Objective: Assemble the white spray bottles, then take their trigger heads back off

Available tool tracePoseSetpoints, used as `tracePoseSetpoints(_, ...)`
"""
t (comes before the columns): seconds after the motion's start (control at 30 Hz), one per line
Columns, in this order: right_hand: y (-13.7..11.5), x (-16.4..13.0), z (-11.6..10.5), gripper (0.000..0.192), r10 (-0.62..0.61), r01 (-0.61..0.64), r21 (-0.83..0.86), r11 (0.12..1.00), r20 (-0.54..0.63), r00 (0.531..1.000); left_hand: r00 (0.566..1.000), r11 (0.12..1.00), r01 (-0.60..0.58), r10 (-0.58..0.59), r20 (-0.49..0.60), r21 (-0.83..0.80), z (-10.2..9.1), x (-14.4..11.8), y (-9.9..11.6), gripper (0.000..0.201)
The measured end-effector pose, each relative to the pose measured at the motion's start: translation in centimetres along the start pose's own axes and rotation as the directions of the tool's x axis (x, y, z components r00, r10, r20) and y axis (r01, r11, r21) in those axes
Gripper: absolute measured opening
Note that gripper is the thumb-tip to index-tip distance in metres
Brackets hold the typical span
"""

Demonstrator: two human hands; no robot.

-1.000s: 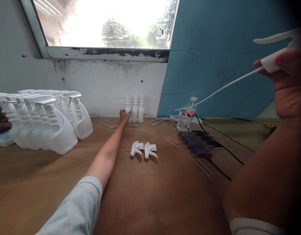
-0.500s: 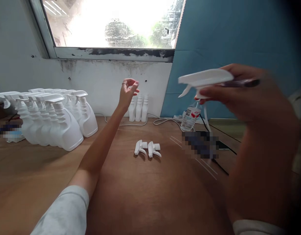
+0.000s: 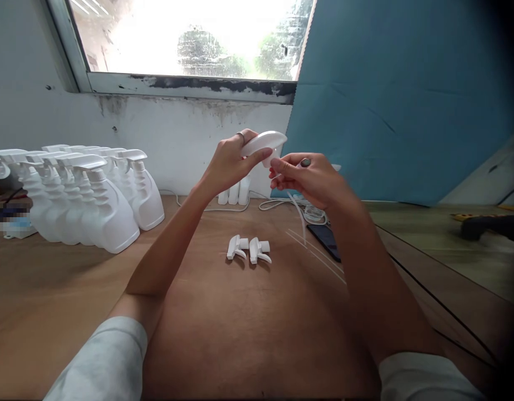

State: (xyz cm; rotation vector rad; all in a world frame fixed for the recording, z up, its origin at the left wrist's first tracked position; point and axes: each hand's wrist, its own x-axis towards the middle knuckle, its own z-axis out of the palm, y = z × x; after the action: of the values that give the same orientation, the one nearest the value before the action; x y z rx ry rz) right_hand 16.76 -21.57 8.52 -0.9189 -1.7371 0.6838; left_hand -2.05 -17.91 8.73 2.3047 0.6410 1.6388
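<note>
Trigger sprayer head (image 3: 263, 143): held mid-air above the wooden table (image 3: 248, 328), left hand (image 3: 229, 164) fingers curled round its top, right hand (image 3: 309, 178) pinching beneath, steadying it; dip tube (image 3: 298, 214) hangs down. Two spare heads (image 3: 248, 249) lie below.

Between the fingers (image 3: 257, 159) of both hands sits a spray head (image 3: 263, 142). Below the fingertips, two trigger heads (image 3: 248, 249) lie on the table (image 3: 73, 301); assembled bottles (image 3: 85, 200) stand far left, small bottles (image 3: 234, 194) behind.

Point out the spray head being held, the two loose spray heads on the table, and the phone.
held spray head (image 3: 263, 142), head view, white top shell
loose spray heads (image 3: 248, 249), head view, between the pair
phone (image 3: 327, 241), head view, dark screen
</note>
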Motion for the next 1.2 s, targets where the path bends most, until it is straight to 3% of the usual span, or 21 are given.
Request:
tracePoseSetpoints(0.2, 0.3, -0.1, 0.8, 0.042, -0.085, 0.084, -0.099, 0.992, -0.011, 0.996, 0.995, 0.994, 0.079, -0.074, 0.063, -0.075, -0.3, -0.1, -0.1, 0.024)
tracePoseSetpoints(0.4, 0.2, 0.1, 1.8, 0.055, -0.145, 0.12, -0.212, 0.97, -0.108, 0.983, 0.976, 0.955, 0.208, -0.189, 0.11, -0.209, 0.3, -0.2, -0.1, 0.034)
tracePoseSetpoints(0.63, 0.3, 0.1, 2.4, 0.06, -0.193, 0.143, -0.343, 0.928, -0.114, 0.975, 0.896, 0.803, 0.44, -0.366, 0.25, -0.401, 2.2, 0.1, -1.8, 0.035)
tracePoseSetpoints(0.73, 1.1, 0.5, 2.7, 0.06, -0.143, 0.087, -0.362, 0.928, -0.129, 0.981, 0.864, 0.756, 0.503, -0.417, 0.282, -0.42, 2.9, 0.0, -2.7, 0.029)
tracePoseSetpoints(0.8, 1.8, 0.8, 2.7, 0.061, -0.101, 0.035, -0.36, 0.932, -0.167, 0.981, 0.877, 0.8, 0.48, -0.429, 0.216, -0.359, 3.1, 0.0, -3.6, 0.025)
tracePoseSetpoints(0.87, 2.4, 1.1, 2.4, 0.061, -0.116, 0.0, -0.424, 0.906, -0.248, 0.962, 0.907, 0.873, 0.419, -0.413, 0.079, -0.25, 3.1, 0.1, -4.5, 0.023)
tracePoseSetpoints(0.93, 2.9, 1.4, 1.6, 0.061, -0.131, -0.036, -0.479, 0.877, -0.312, 0.941, 0.906, 0.892, 0.404, -0.42, -0.044, -0.202, 2.6, 0.3, -5.6, 0.021)
tracePoseSetpoints(1.0, 3.7, 1.7, 0.4, 0.057, -0.015, -0.107, -0.424, 0.899, -0.276, 0.961, 0.868, 0.843, 0.453, -0.491, -0.073, -0.29, 1.9, 0.5, -6.5, 0.02)
tracePoseSetpoints(1.07, 4.7, 2.0, -0.9, 0.049, 0.237, -0.266, -0.306, 0.914, -0.13, 0.963, 0.824, 0.755, 0.506, -0.566, -0.025, -0.416, 1.1, 0.6, -7.2, 0.019)
tracePoseSetpoints(1.13, 6.0, 2.4, -1.9, 0.04, 0.455, -0.435, -0.262, 0.862, 0.02, 0.89, 0.794, 0.667, 0.537, -0.606, 0.042, -0.517, 0.5, 0.6, -7.5, 0.02)
tracePoseSetpoints(1.2, 7.6, 2.5, -2.5, 0.033, 0.577, -0.532, -0.287, 0.796, 0.099, 0.811, 0.77, 0.575, 0.554, -0.628, 0.11, -0.602, 0.3, 0.6, -7.6, 0.024)
